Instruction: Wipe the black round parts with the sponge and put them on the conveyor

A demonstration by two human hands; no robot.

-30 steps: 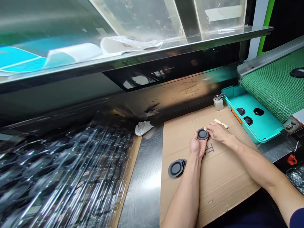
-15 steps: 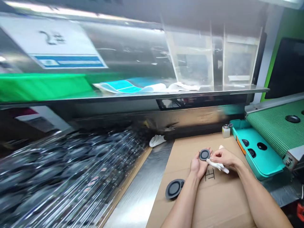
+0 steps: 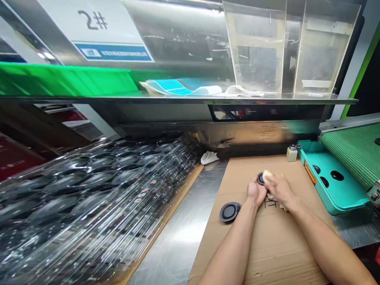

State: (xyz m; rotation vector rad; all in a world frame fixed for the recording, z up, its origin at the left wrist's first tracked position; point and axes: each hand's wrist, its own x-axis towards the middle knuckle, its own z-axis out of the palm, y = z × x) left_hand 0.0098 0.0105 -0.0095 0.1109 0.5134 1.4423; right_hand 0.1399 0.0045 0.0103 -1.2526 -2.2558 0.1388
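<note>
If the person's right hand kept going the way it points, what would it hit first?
The black disc in the left hand; the pale wad in the right hand seems already against it, though depth is unclear.

Blk disc (image 3: pixel 229 211), prob. grey centre; teal tray (image 3: pixel 329 194), green belt (image 3: pixel 356 154)

Black round disc (image 3: pixel 260 179), mostly covered, held tilted above the cardboard; pale cloth wad (image 3: pixel 267 176) pressed against its face.
</note>
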